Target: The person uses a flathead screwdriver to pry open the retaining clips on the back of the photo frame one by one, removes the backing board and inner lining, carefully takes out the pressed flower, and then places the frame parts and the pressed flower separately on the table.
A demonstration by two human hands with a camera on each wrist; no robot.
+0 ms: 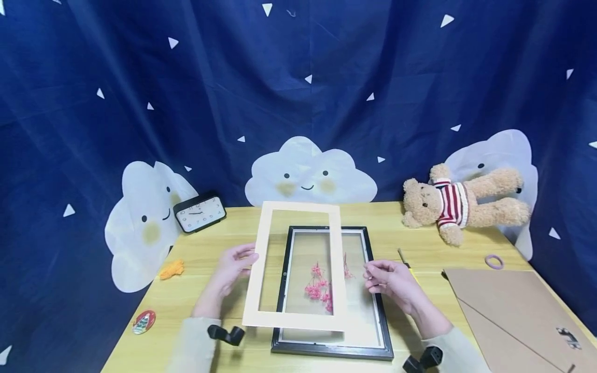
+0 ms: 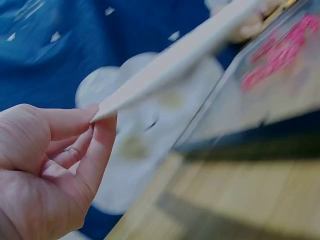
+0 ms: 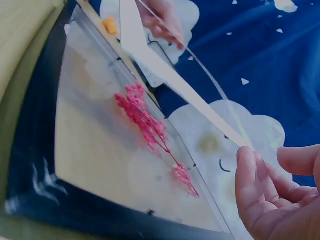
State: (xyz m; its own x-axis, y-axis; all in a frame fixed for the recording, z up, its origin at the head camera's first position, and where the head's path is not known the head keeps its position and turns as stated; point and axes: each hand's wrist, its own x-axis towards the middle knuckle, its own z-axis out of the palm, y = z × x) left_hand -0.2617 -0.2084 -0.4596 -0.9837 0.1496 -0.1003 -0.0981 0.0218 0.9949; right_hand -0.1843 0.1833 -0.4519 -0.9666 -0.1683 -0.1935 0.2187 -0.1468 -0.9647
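My left hand (image 1: 235, 267) pinches the left edge of a white rectangular mat (image 1: 261, 259) between thumb and fingers. The mat is tilted above a black picture frame (image 1: 333, 352), overlapping its left part in the head view. Inside the frame, a sprig of pink dried flowers (image 1: 317, 290) lies on the clear pane, partly hidden behind the mat's right strip. My right hand (image 1: 392, 280) hovers by the frame's right side with fingers loosely bent. Its thumb (image 3: 300, 157) stands apart from the fingertips, with nothing between them in the right wrist view.
A brown board (image 1: 513, 321) lies at right, a purple ring (image 1: 494, 262) beyond it. A thin yellow-and-dark tool (image 1: 404, 259) is partly behind the right hand. A teddy bear (image 1: 452, 204), clock (image 1: 200, 213), orange bundle (image 1: 171, 269) and round badge (image 1: 144, 322) surround the workspace.
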